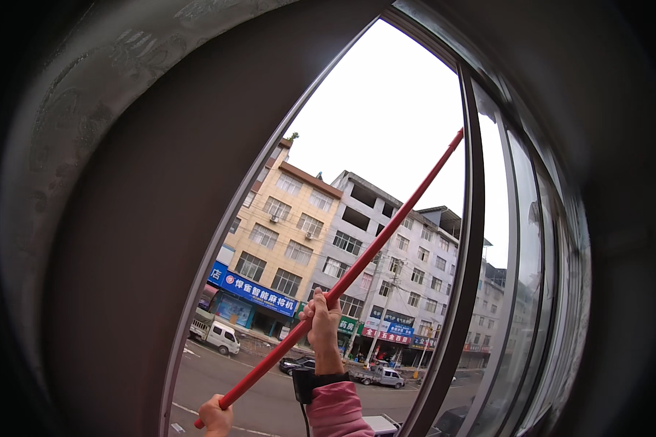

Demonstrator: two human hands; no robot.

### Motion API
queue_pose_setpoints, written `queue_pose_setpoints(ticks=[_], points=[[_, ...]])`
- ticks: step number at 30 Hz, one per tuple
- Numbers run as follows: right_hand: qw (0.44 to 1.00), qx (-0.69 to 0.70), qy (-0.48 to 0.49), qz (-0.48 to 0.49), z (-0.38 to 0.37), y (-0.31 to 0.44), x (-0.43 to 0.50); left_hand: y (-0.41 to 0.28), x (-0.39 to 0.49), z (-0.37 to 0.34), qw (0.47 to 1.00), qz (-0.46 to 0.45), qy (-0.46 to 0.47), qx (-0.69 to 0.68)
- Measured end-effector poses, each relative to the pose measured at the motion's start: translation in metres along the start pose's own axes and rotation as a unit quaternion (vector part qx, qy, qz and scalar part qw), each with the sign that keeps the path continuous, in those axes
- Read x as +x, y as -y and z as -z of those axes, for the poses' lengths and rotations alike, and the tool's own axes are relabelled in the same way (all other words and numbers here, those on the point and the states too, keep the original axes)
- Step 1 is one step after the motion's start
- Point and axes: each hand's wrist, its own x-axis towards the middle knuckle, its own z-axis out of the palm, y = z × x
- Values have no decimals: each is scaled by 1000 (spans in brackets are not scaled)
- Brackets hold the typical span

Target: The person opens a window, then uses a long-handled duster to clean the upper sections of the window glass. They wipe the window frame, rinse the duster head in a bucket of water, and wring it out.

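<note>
A long red pole (385,235) slants across the open window, from low on the left to high on the right. My right hand (322,319), in a pink sleeve (336,409), is wrapped around its middle. Lower down, my left hand (217,416) grips the pole close to its bottom end, a short stub of which shows below the fist. The upper end meets the edge of the dark window frame (472,218) and anything beyond that is hidden. On my right wrist is a black band with a small black device (303,385) and a cable.
A dark panel (142,218) borders the opening on the left. Sliding glass panes (525,246) stand at the right. Outside, far below, lie a street (257,388), parked vehicles including a white truck (221,337), and multi-storey buildings (284,218) with shop signs.
</note>
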Motion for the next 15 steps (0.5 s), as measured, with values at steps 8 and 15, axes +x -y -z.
queue_pose_setpoints(ticks=[8, 15], points=[[988, -146, 33, 27, -32, -18, 4, -14, -20, 7, 986, 40, 80, -142], [988, -92, 119, -32, -78, -15, 36, -57, 0, 31, 980, 34, 64, -186]])
